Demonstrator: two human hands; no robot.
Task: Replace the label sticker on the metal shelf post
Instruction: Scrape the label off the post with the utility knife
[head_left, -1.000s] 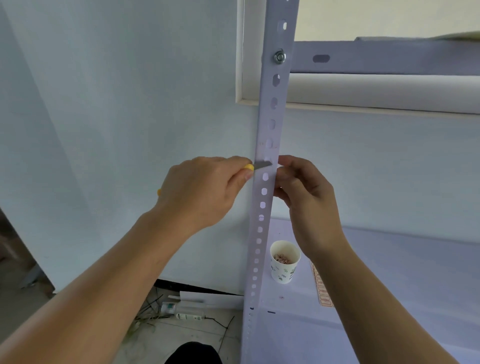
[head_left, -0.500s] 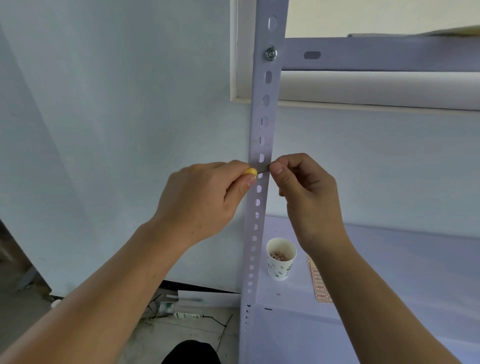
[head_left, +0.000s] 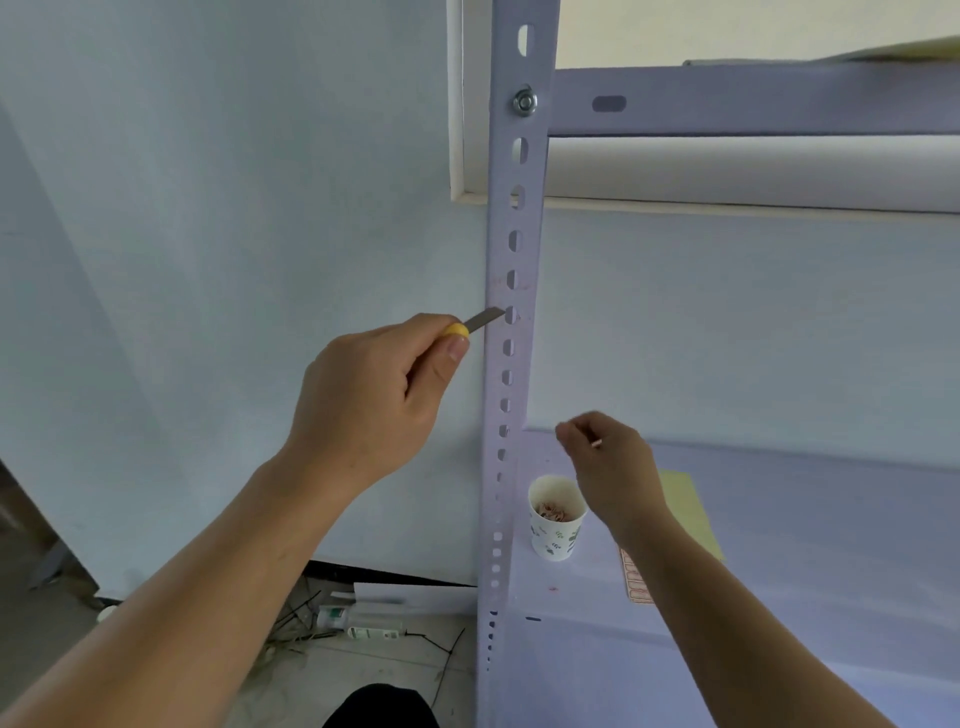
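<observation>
Scraping off the old label looks close to finished, judging by the metal shelf post (head_left: 514, 223). No whole sticker shows on its face, only faint pinkish traces around the slot level with the blade (head_left: 485, 319). The replacement is not yet applied. What is left, by this reading: clear the last residue, drop the waste, then take a fresh label from the sticker sheet (head_left: 636, 579) and press it onto the post.

Left hand (head_left: 374, 400): fingers and thumb are wrapped around the knife (head_left: 457, 330) (yellow handle end just showing past the thumb). The blade points up and to the right, its tip touching the post's left edge beside one slot.

Right hand (head_left: 613, 462): the fingers are curled, with thumb and forefinger pinching a small tan scrap (head_left: 596, 443). It is probably peeled label material, but it is too small to confirm. The hand is held clear of the post, to its right and well below the blade, directly above the paper cup (head_left: 555, 519). The cup stands on the shelf (head_left: 805, 571) just beside the post and already holds similar shreds.

The sticker sheet lies flat on the shelf, partly hidden under the right forearm, next to a yellow sheet (head_left: 693, 512). Neither hand touches it.
</observation>
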